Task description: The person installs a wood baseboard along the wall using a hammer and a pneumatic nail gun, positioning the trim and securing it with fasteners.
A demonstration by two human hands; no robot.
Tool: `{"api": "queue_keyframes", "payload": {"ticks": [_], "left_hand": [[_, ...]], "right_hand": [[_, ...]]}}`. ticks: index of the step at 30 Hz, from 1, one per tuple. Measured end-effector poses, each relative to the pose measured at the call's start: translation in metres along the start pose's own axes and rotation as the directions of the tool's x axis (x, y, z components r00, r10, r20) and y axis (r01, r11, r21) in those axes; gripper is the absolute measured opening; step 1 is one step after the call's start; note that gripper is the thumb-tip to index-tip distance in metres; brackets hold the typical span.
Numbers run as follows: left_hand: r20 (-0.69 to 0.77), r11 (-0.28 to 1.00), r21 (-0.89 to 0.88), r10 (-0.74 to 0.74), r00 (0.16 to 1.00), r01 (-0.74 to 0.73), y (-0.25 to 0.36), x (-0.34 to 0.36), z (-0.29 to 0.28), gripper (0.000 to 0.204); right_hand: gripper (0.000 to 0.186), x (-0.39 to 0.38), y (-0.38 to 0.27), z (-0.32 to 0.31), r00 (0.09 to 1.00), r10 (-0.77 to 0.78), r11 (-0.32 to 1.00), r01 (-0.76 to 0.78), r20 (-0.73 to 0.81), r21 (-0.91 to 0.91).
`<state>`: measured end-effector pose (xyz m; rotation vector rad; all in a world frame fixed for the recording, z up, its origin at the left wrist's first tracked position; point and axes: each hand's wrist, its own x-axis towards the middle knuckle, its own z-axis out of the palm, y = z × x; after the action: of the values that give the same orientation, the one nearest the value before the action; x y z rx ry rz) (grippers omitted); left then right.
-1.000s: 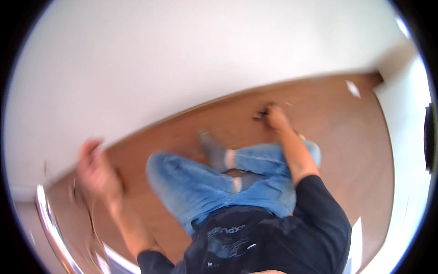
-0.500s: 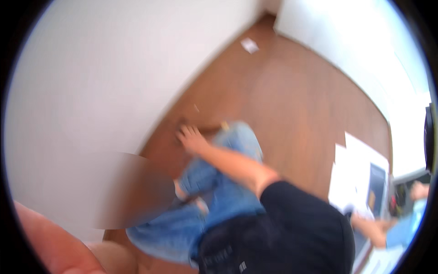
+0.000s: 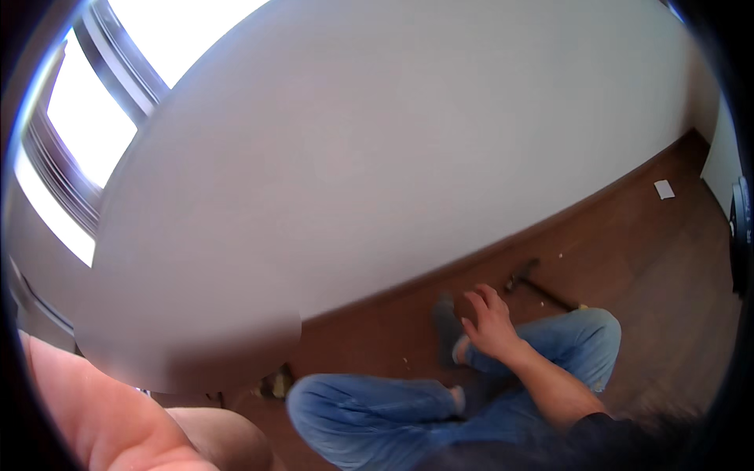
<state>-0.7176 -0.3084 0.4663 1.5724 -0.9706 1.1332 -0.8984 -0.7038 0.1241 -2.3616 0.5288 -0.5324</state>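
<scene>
My right hand [image 3: 491, 326] is held above my bent legs, its fingers apart and slightly curled, with nothing in it. Just beyond it, a hammer [image 3: 552, 293] lies on the brown floor, its head toward the wall and its handle end by my knee. The hand and the hammer are apart in the picture. My left hand [image 3: 102, 408] looms large at the lower left, very close, with only the base of the palm and the wrist showing. Its fingers are hidden by a smooth blurred patch.
A pale wall [image 3: 377, 157] rises in front, with a dark baseboard. Bright windows [image 3: 94, 118] stand at the upper left. A small white card [image 3: 664, 189] lies on the floor [image 3: 644, 259] at the far right, and small pale scraps are scattered about. My jeans-clad legs [image 3: 361, 400] are folded in front.
My view has swung left, bringing in the windows and losing the white sheets and another person's arms at the right. My right hand has drawn back from beside the hammer's head.
</scene>
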Motion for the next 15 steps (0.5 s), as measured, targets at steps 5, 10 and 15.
{"api": "queue_keyframes", "payload": {"ticks": [5, 10, 15], "left_hand": [[-0.06, 0.999, -0.047, -0.021, 0.998, 0.018, -0.018, -0.032, 0.024, 0.046], [-0.112, 0.983, -0.181, -0.038, 0.993, 0.017, -0.054, -0.062, 0.089, 0.047], [-0.029, 0.864, -0.502, -0.047, 0.998, 0.026, -0.094, -0.104, 0.244, 0.049]], "right_hand": [[0.058, -0.056, 0.008, -0.004, 0.998, -0.05, 0.998, 0.049, -0.032, -0.026], [0.048, -0.024, 0.025, -0.004, 0.987, 0.124, 0.992, -0.126, 0.098, 0.019], [0.036, 0.068, 0.028, 0.031, 0.963, 0.257, 0.948, -0.235, -0.079, 0.214]]}}
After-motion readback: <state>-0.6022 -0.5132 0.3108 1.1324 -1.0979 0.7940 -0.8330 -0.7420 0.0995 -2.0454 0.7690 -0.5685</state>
